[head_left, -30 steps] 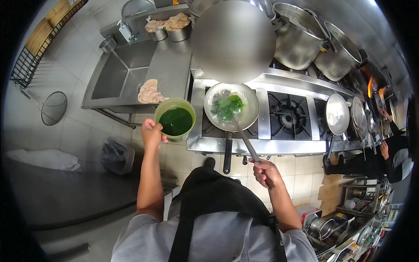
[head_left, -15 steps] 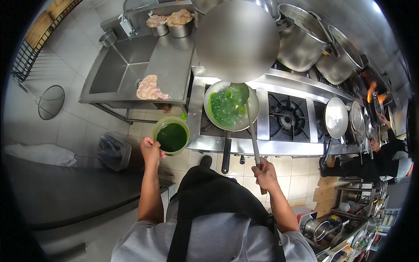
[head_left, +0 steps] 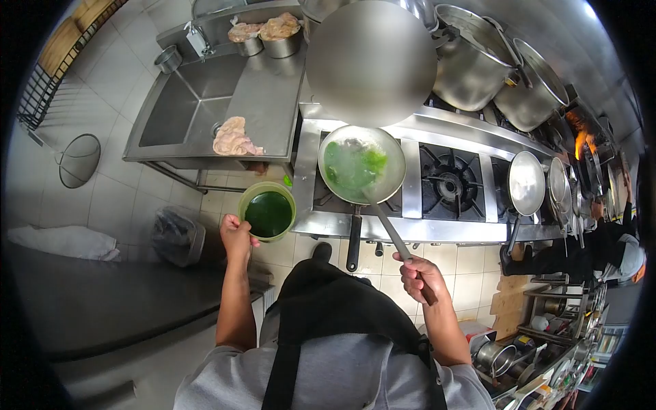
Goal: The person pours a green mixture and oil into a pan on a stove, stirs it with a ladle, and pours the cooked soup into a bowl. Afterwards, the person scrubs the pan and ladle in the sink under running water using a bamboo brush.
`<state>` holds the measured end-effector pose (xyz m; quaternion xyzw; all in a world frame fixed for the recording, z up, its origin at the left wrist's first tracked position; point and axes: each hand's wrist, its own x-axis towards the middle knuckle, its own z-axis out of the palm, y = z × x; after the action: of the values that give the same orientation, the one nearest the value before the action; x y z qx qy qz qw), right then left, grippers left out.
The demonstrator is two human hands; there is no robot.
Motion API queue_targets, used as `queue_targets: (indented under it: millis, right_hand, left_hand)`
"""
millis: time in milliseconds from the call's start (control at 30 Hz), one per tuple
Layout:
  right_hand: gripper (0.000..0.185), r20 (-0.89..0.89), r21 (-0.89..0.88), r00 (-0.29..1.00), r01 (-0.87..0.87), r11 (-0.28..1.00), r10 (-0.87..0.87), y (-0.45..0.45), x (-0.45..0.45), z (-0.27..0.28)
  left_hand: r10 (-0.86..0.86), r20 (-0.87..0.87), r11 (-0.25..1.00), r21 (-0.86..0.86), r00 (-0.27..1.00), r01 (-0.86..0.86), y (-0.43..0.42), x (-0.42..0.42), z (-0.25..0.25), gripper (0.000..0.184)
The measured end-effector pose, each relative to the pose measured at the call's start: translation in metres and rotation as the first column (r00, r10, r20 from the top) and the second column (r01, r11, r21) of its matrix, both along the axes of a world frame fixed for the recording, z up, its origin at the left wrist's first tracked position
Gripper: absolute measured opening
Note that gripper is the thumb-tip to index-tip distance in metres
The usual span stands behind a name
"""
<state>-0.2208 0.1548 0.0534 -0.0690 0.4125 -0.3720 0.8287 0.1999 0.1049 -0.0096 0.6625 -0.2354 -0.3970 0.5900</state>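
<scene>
Stirring, I'd judge: the right hand (head_left: 420, 277) grips a utensil (head_left: 391, 231) reaching into the pan (head_left: 395, 169), upper centre; the left hand (head_left: 237, 236) clasps the tub (head_left: 279, 237), left of centre. Next calls for holding it level.

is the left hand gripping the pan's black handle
No, the left hand holds the green container, while the black pan handle has no hand on it.

No text, label, brand, number or sign can be read: no lettering is legible on the green tub (head_left: 279, 236), the frying pan (head_left: 394, 166) or the ladle (head_left: 391, 231), and the crowded rack (head_left: 557, 335) shows too small to make out any print
</scene>
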Motion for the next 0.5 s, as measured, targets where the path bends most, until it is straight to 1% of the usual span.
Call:
queue_targets:
  millis: [33,100,167,200,233,300,400,467,500]
  right_hand:
    - [0.027,0.012,0.000,1.000,0.005,1.000,-0.005,0.000,0.002,0.003]
    - [0.027,-0.209,-0.093,0.977,-0.063,0.994,0.042,0.000,0.012,0.008]
    - [0.027,-0.450,-0.149,0.889,-0.168,0.975,0.084,0.000,0.018,0.009]
    - [0.019,-0.471,-0.194,0.880,-0.161,0.968,0.052,0.002,0.017,0.001]
    - [0.020,-0.569,-0.195,0.819,-0.220,0.956,0.073,0.002,0.018,0.000]
    - [0.021,-0.742,-0.177,0.663,-0.337,0.925,0.099,0.000,0.021,0.000]
    - [0.026,-0.913,-0.168,0.406,-0.476,0.864,0.046,0.002,0.012,-0.016]
    - [0.029,-0.985,-0.142,0.160,-0.583,0.800,-0.058,0.002,0.007,-0.020]
    - [0.030,-0.992,-0.117,0.037,-0.631,0.767,-0.121,0.001,0.006,-0.020]
  left_hand:
    - [0.002,-0.007,1.000,-0.002,1.000,-0.002,0.000,0.000,0.000,0.020]
    - [0.001,-0.010,1.000,-0.005,1.000,-0.001,0.001,-0.001,0.002,0.020]
    - [-0.010,-0.002,1.000,-0.010,1.000,0.010,0.002,0.000,0.000,0.019]
    - [-0.019,0.008,1.000,-0.014,1.000,0.020,0.002,0.002,-0.005,0.019]
    - [-0.028,0.018,0.999,-0.018,0.999,0.029,0.003,0.003,-0.007,0.018]
    - [-0.033,0.020,0.999,-0.008,0.999,0.034,0.004,0.003,-0.004,0.018]
    - [-0.034,0.009,0.999,-0.010,0.999,0.034,0.006,0.003,-0.002,0.017]
    - [-0.035,0.005,0.999,-0.014,0.999,0.035,0.007,0.003,-0.001,0.017]
    - [-0.036,0.007,0.999,-0.014,0.999,0.036,0.007,0.002,0.000,0.017]
